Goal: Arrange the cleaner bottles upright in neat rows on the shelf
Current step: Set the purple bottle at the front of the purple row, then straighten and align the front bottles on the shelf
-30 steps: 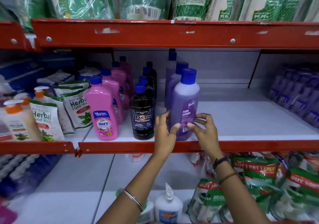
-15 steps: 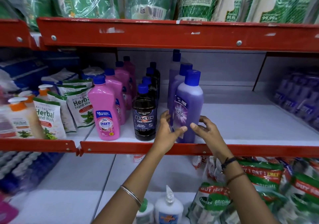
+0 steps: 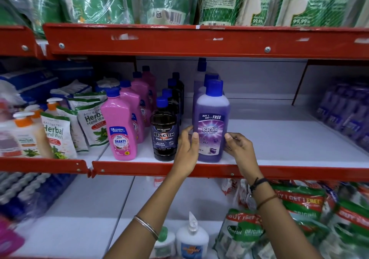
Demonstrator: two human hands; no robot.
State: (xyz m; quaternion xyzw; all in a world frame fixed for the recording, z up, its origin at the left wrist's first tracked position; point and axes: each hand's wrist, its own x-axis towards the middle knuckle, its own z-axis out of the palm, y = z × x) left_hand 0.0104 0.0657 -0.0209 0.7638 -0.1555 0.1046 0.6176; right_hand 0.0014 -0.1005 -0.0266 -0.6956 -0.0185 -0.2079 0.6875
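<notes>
A purple Bactin floor cleaner bottle (image 3: 212, 123) with a blue cap stands upright at the front of the white shelf (image 3: 279, 148), its label facing me. My left hand (image 3: 186, 150) touches its lower left side and my right hand (image 3: 238, 146) its lower right side, fingers curled around it. More purple bottles line up behind it. To its left stands a row of dark Bactin bottles (image 3: 164, 137), and further left a row of pink Shakti bottles (image 3: 119, 131), all upright.
Herbal hand wash pouches (image 3: 89, 125) and pump bottles (image 3: 24, 135) fill the left bay. Purple packs (image 3: 343, 115) lie at the far right. A red shelf lip (image 3: 199, 168) runs below my hands. Green refill pouches hang above and lie below right.
The front purple bottle has been turned between my hands until its label faces forward. Both hands stayed at its base, shifting slightly apart.
</notes>
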